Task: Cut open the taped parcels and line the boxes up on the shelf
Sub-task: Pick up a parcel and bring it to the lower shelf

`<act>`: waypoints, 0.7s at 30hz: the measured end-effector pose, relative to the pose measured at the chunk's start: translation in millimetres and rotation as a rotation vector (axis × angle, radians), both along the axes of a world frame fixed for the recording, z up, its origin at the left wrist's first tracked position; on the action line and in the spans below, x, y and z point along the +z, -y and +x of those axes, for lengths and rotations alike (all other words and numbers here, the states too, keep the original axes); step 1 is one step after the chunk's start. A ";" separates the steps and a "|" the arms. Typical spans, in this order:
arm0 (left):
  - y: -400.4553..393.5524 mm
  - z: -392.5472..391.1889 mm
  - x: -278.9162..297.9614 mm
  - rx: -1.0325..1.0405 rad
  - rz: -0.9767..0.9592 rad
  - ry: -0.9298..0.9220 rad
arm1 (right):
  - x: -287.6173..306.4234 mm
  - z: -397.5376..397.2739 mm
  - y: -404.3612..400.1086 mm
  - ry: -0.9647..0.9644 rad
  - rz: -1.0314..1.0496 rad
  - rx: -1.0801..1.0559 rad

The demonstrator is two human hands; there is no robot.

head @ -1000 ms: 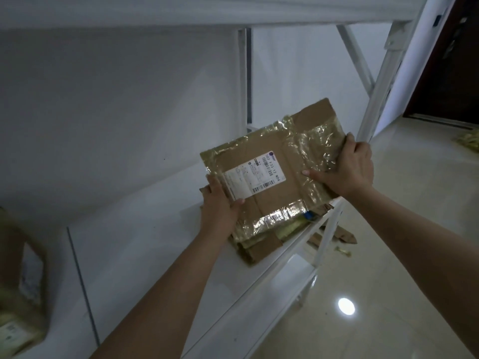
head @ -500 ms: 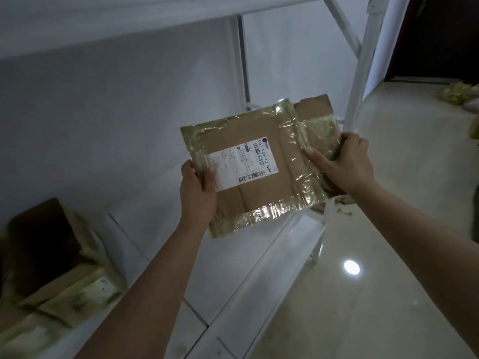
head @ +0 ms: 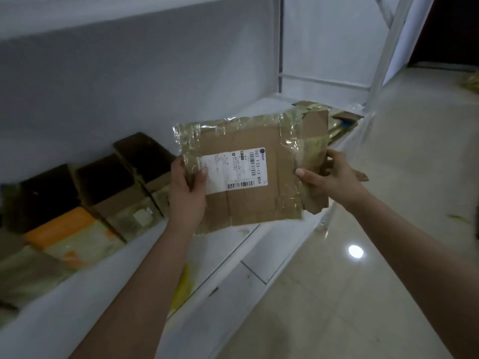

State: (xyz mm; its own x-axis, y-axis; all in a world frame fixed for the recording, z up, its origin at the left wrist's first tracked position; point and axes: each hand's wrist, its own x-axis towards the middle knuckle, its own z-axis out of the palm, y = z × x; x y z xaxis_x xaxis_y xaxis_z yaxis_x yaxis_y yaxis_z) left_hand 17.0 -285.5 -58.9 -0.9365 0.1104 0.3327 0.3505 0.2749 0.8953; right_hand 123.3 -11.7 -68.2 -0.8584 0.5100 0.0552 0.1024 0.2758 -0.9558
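Head view: parcel [head: 248,174] held between left hand [head: 188,189] and right hand [head: 330,177].

Beyond the rack I see a glossy tiled floor [head: 363,294] with a round light reflection [head: 356,251] shining on it. A white wall [head: 129,86] runs behind. At the far right stands a dark doorway [head: 451,29]. Some greenish scraps [head: 470,82] lie on the floor near it, blurred.

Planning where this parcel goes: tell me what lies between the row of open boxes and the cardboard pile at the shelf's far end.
In the head view, the held parcel covers most of that stretch; below it, bare white shelf shows. The open boxes sit left, the cardboard pile right.
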 end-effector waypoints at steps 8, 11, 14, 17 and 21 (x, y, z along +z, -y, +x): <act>96.6 110.4 9.1 -0.021 0.018 -0.025 | 7.6 91.9 93.1 -0.055 -0.182 0.265; 133.9 143.8 10.0 -0.032 0.032 -0.012 | 16.1 110.4 131.7 -0.044 -0.247 0.311; 173.1 164.4 15.3 -0.015 0.073 -0.012 | 27.5 116.4 170.4 -0.018 -0.347 0.342; 209.2 175.0 24.3 0.051 0.176 0.015 | 38.0 119.9 206.8 -0.007 -0.392 0.402; 254.0 177.1 33.3 0.131 0.342 0.072 | 47.5 115.9 252.8 -0.024 -0.416 0.432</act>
State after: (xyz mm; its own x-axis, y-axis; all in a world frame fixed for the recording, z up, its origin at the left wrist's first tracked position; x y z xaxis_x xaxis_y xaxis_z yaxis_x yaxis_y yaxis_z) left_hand 194.1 -539.5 -25.6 -0.9577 -0.1182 0.2625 0.2651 -0.0064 0.9642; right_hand 239.3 -264.5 -20.7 -0.9938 0.0985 -0.0523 0.0414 -0.1102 -0.9931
